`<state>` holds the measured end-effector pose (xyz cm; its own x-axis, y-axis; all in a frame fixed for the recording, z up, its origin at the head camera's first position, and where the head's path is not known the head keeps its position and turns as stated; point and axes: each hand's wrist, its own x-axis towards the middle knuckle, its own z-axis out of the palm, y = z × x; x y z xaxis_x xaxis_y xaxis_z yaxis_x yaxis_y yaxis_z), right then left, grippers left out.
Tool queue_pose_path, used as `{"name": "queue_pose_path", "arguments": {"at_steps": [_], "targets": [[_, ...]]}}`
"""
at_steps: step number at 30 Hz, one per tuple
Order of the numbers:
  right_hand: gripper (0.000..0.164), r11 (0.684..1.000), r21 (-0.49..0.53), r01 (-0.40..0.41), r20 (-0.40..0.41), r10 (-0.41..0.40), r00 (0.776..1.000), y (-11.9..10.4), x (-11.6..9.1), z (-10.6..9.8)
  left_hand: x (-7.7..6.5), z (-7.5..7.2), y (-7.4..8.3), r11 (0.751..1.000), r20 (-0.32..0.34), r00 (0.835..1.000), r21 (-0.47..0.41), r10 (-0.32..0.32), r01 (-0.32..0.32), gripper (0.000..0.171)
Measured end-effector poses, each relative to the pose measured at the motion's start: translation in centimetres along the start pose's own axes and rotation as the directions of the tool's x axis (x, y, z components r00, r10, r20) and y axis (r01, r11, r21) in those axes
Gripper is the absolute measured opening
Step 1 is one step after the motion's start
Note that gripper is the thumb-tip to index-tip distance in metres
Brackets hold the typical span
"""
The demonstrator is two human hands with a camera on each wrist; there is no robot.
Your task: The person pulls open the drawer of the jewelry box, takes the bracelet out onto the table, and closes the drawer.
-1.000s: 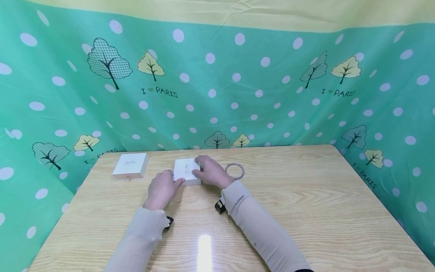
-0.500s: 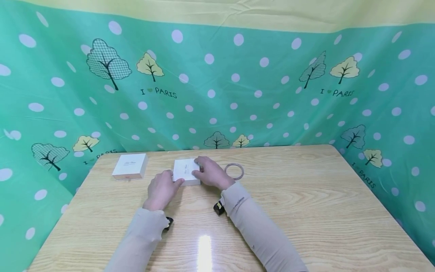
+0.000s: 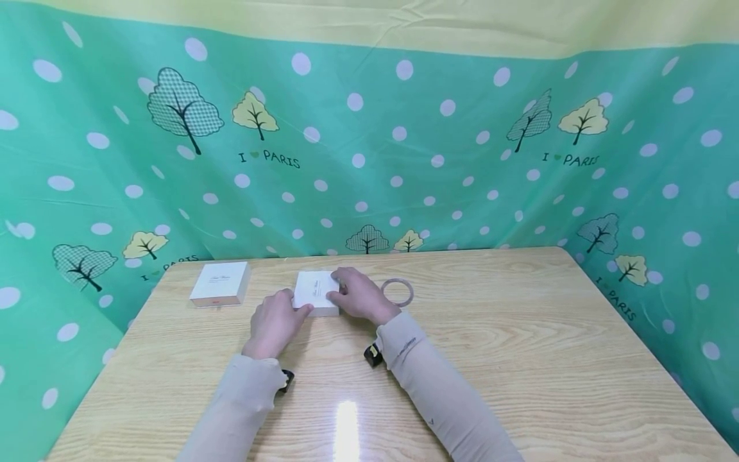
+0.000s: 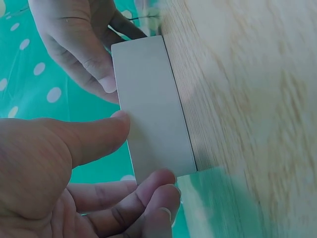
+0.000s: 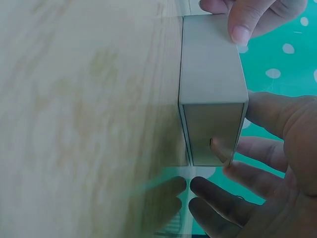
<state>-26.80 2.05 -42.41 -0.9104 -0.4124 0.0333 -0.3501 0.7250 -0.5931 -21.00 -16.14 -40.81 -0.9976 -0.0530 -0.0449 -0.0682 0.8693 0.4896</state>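
Presently, your part-closed left hand (image 3: 275,321) and right hand (image 3: 362,294) pinch opposite ends of the white box (image 3: 314,286), left of the ring (image 3: 412,293); grip its rigid sides (probably light, smooth card).

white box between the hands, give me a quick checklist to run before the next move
1. White box flat on the table: ok, its base meets the wood in both wrist views.
2. Left hand on it: ok, it grips the left end.
3. Right hand on it: ok, it is at the right end.
4. Ring apart from the white box: ok, it lies off to the right.
5. Second box clear of both hands: ok, it sits further left.
6. What the white box contains: cannot tell, its inside does not show.
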Motion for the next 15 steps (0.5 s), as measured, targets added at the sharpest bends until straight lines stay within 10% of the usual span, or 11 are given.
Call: {"name": "queue_pose_path", "arguments": {"at_steps": [15], "targets": [[0.052, 0.998, -0.047, -0.044, -0.016, 0.043, 0.999, -0.14, -0.3, -0.25, -0.1, 0.09, 0.01, 0.999, -0.03, 0.999, 0.021, 0.032, -0.032, 0.045]]}}
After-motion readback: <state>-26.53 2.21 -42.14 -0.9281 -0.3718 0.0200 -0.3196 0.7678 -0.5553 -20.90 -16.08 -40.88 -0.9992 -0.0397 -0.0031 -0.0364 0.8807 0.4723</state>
